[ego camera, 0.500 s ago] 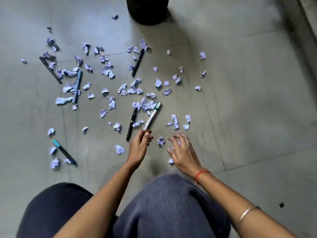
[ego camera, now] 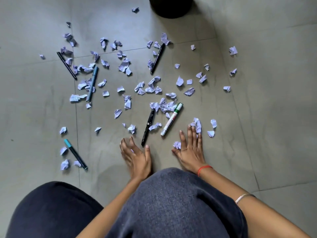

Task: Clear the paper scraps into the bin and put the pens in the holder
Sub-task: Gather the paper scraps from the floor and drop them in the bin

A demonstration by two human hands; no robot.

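Several crumpled lilac paper scraps [ego camera: 127, 102] lie scattered over the grey tiled floor. My left hand [ego camera: 135, 156] rests on the floor with fingers spread and curled over a small scrap [ego camera: 132, 150], right beside the near end of a black pen [ego camera: 148, 126]. My right hand [ego camera: 190, 148] lies flat with fingers apart, its fingertips touching a scrap [ego camera: 197, 123], and another scrap [ego camera: 177, 145] lies by the thumb. A white marker with a green cap [ego camera: 171, 119] sits between the hands' fingertips. The black bin [ego camera: 171, 6] stands at the top edge. No pen holder shows.
More pens lie among the scraps: a teal-capped pen [ego camera: 75, 153] at the near left, a blue pen [ego camera: 92, 83], a thin black pen [ego camera: 66, 65] and another black pen [ego camera: 157, 58] farther away. My knees [ego camera: 171, 203] fill the bottom of the view.
My left hand has left the marker's near tip and dropped to the floor by the black pen, fingers spreading. My right hand has flattened and stretched towards the scraps.
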